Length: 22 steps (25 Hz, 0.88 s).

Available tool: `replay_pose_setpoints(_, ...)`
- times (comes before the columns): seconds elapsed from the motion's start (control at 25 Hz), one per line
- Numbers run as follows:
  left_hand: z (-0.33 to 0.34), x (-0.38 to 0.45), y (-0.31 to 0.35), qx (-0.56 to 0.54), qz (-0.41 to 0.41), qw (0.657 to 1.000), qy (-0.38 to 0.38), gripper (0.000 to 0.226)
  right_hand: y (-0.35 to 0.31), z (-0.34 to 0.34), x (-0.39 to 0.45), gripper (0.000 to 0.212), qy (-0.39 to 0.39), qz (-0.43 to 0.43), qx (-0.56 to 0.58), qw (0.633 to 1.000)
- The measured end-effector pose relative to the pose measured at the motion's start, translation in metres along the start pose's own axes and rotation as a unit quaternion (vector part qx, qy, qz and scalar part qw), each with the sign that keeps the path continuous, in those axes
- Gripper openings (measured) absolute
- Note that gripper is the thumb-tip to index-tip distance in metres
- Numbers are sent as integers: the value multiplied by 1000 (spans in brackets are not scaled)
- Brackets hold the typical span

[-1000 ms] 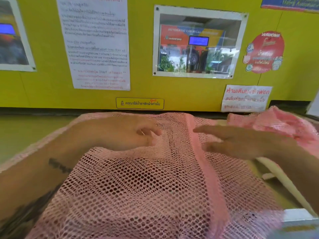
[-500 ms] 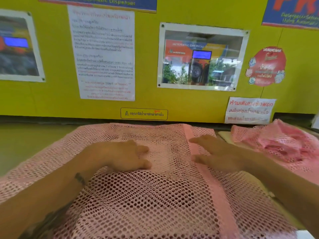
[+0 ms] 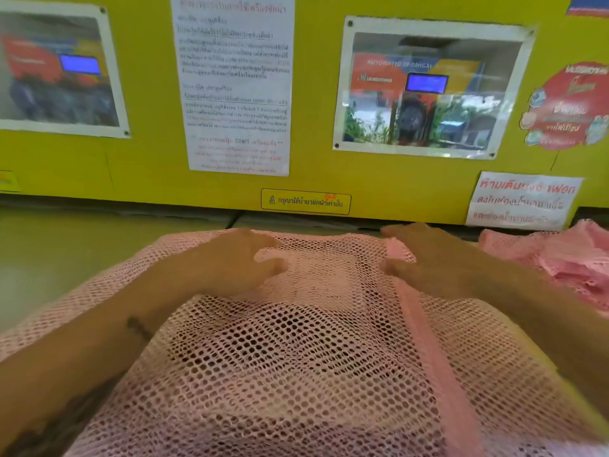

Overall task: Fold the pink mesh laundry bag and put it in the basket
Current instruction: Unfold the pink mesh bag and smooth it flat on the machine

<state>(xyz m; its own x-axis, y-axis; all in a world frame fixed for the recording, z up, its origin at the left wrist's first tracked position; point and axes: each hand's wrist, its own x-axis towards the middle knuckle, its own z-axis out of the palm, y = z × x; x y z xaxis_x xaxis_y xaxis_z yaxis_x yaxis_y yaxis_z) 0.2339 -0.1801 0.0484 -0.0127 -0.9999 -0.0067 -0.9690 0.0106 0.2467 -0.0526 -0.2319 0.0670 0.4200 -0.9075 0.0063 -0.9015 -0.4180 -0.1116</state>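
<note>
- Head view: the pink mesh laundry bag (image 3: 296,357) lies spread flat on the table (image 3: 66,252), under both hands.
- Left hand (image 3: 230,265) rests on the mesh, fingers loosely bent, holding nothing.
- Right hand (image 3: 425,258) lies flat, fingers straight, on the zipper band (image 3: 428,341).
- Beyond the right fingers sits a crumpled pink mesh heap (image 3: 566,258).

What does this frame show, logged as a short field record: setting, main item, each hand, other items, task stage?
setting: counter in front of a yellow wall with posted notices
main item: pink mesh laundry bag, spread flat, solid pink strip running down its right part
left hand: resting flat on the bag near its far edge, fingers relaxed
right hand: flat on the bag by the strip, fingers extended
other items: more pink mesh, bunched, at far right
basket: not in view
task stage: no fold visible yet
</note>
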Motion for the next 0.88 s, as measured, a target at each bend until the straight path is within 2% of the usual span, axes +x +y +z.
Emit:
replay_pose_setpoints(0.08, 13, 18, -18, 72, -45, 996, -20, 74, 5, 18, 9, 79, -76, -10, -18, 997)
replay_pose_setpoints(0.16, 29, 28, -34, 95, -69, 992, -51, 79, 7, 25, 4, 77, -162, -21, -55, 985)
replay_pose_setpoints(0.2, 34, 30, -39, 89, -71, 992, -52, 79, 6, 22, 1, 74, -162, -21, -51, 985)
replay_pose_setpoints(0.28, 35, 31, -40, 80, -70, 994, -39, 78, 9, 8, 5, 68, -101, -9, -38, 994)
replay_pose_setpoints(0.36, 33, 31, -37, 85, -68, 994, -32, 85, 18, 4, 17, 73, -42, 5, -3, 999)
replay_pose_setpoints(0.44, 34, 31, -35, 89, -68, 993, -37, 90, 26, 16, 29, 94, -86, 6, 6, 996)
replay_pose_setpoints(0.48, 33, 29, -37, 89, -67, 993, -39, 87, 30, 28, 34, 105, -123, 6, -8, 992)
replay_pose_setpoints(0.56, 28, 28, -42, 79, -68, 994, -25, 73, 41, 40, 41, 115, -134, 19, -29, 990)
replay_pose_setpoints(0.68, 12, 32, -52, 40, -103, 990, 83, 53, 42, 33, 46, 123, -131, 14, -17, 991)
replay_pose_setpoints(0.76, 0, 39, -64, 59, -161, 979, 115, 54, 40, 35, 49, 129, -129, 26, -41, 990)
replay_pose_setpoints(0.84, -8, 41, -74, 75, -207, 973, 70, 57, 36, 39, 52, 121, -93, 45, -77, 992)
replay_pose_setpoints(0.88, -8, 41, -76, 71, -213, 973, 56, 51, 32, 42, 53, 105, -65, 47, -104, 991)
